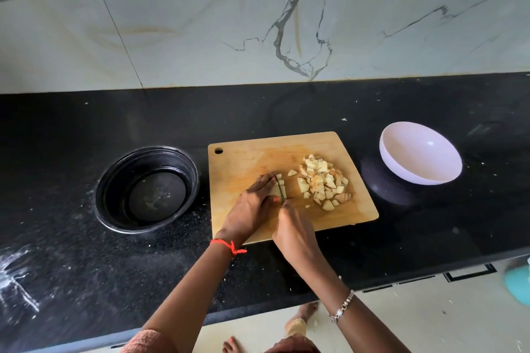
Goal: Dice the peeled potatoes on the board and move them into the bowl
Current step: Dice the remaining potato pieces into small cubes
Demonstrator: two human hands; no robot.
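A wooden cutting board point(246, 157) lies on the black counter. A pile of diced potato point(322, 182) covers its right half. My left hand point(253, 206) presses down on a pale potato piece point(280, 186) near the board's middle, mostly hiding it. My right hand point(295, 231) grips a knife point(281, 188), whose dark blade stands in that piece, right beside my left fingertips. The white bowl point(401, 146) sits empty to the right of the board.
A black round bowl point(114, 180), empty, stands left of the board. Behind the counter rises a marble wall. The counter's front edge runs just below my forearms, with the pale floor and my feet beyond it. White specks and smears mark the counter at left.
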